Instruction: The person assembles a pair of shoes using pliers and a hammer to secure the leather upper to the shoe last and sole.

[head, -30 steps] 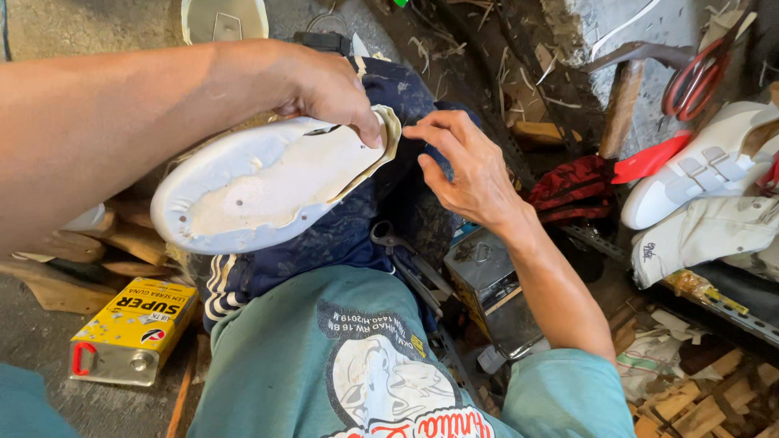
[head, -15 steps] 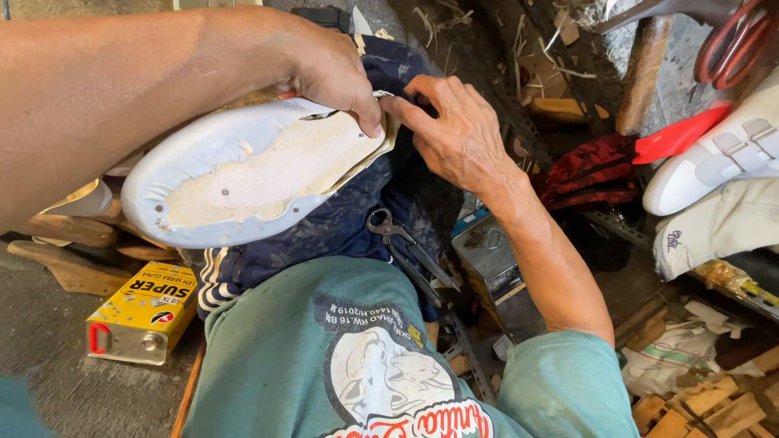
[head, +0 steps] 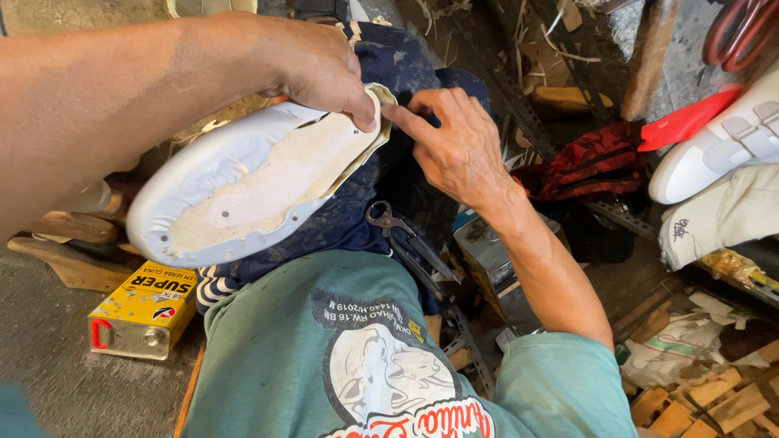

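Your left hand (head: 312,69) is closed over the end of the white shoe (head: 251,182), thumb pressing the rim. Your right hand (head: 458,146) is half open and holds nothing; one finger touches the same end. Press slowly and keep the shoe still on your lap. Its bottom faces up. It runs long from lower left to upper right, above the yellow can (head: 146,312).

The floor (head: 49,381) at the lower left of the frame is bare grey concrete, rough and stained. A yellow metal can (head: 144,312) lies on it, with wooden blocks (head: 69,243) just above. Along the upper right runs a dark, grimy surface (head: 600,40), perhaps a wall or bench edge, strewn with straw-like scraps. White shoes (head: 722,154) lie at the right edge beside a red cloth (head: 588,162). Wood offcuts (head: 690,397) pile up at the lower right. Daylight is even.
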